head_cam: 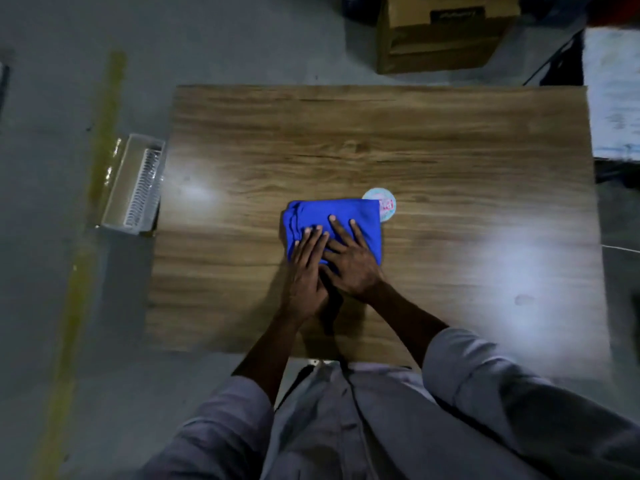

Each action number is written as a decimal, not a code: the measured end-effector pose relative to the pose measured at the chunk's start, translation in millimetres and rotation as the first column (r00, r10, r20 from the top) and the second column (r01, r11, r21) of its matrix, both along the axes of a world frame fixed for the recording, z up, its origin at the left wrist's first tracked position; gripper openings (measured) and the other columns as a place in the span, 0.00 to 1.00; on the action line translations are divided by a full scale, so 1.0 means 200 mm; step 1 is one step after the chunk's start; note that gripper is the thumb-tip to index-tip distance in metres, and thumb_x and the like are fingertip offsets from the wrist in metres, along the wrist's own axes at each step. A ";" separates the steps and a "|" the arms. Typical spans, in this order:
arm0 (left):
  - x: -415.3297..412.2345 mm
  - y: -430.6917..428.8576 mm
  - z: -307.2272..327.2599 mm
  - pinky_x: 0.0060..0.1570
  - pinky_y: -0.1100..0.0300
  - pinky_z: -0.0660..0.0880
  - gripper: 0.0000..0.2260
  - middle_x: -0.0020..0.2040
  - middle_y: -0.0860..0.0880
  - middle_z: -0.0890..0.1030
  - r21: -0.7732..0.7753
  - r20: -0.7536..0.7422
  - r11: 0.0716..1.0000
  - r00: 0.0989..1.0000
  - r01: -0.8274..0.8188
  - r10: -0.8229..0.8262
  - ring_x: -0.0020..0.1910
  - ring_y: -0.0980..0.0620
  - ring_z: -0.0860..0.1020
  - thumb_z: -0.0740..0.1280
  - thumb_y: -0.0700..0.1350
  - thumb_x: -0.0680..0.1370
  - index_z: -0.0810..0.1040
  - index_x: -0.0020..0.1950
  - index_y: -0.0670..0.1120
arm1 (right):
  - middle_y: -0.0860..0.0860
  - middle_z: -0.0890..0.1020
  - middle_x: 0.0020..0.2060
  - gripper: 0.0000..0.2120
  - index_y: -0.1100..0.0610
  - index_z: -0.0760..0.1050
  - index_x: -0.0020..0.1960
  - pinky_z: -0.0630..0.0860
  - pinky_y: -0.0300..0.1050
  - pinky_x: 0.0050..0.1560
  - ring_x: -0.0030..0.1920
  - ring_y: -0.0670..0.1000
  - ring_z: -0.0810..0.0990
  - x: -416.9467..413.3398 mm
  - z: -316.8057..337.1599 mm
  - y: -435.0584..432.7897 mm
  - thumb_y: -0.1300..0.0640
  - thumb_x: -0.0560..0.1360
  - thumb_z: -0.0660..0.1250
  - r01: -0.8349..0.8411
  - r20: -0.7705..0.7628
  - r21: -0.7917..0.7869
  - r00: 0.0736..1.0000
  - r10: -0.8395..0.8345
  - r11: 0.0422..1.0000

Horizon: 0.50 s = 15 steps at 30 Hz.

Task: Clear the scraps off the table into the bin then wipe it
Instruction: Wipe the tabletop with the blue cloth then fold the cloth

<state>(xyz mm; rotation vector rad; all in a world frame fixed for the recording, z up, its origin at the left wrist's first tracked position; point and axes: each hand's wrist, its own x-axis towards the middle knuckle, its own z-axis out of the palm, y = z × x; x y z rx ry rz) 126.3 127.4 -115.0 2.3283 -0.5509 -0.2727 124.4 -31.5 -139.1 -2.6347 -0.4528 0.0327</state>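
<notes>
both hands (pixel 330 261) press flat on a folded blue cloth (pixel 346 213) on the wooden table (pixel 450 140).

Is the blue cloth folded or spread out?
Folded. The blue cloth is a compact rectangle with stacked layer edges along its left side; left hand and right hand press on it.

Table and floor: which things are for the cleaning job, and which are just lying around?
For the job: blue cloth, pressed flat by left hand and right hand; wooden table; white bin on the floor beside it; round label, maybe a scrap.
Just lying around: cardboard box; yellow floor line.
</notes>
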 end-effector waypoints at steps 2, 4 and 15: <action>-0.12 0.06 0.01 0.77 0.37 0.57 0.35 0.81 0.40 0.61 0.001 -0.013 1.000 1.000 -0.014 0.014 0.82 0.41 0.55 0.64 0.37 0.71 0.64 0.79 0.37 | 0.52 0.77 0.72 0.22 0.52 0.82 0.65 0.53 0.67 0.78 0.80 0.64 0.62 -0.13 0.00 0.07 0.45 0.79 0.59 0.004 -0.015 0.006 1.000 -0.004 1.000; -0.23 0.12 0.01 0.76 0.36 0.58 0.34 0.81 0.41 0.62 -0.013 -0.026 1.000 0.999 -0.023 0.023 0.82 0.42 0.55 0.64 0.35 0.71 0.64 0.79 0.37 | 0.51 0.78 0.72 0.22 0.54 0.82 0.66 0.52 0.65 0.79 0.80 0.63 0.63 -0.25 0.01 0.14 0.46 0.78 0.60 0.019 -0.029 0.014 0.999 -0.019 1.000; -0.91 0.31 0.04 0.77 0.44 0.62 0.41 0.82 0.45 0.61 -0.112 -0.163 0.987 0.982 -0.112 0.093 0.83 0.50 0.52 0.55 0.31 0.64 0.63 0.80 0.41 | 0.57 0.84 0.63 0.23 0.62 0.83 0.63 0.59 0.60 0.74 0.71 0.67 0.74 -0.84 0.02 0.33 0.53 0.73 0.63 -0.019 -0.006 0.106 1.000 0.020 0.994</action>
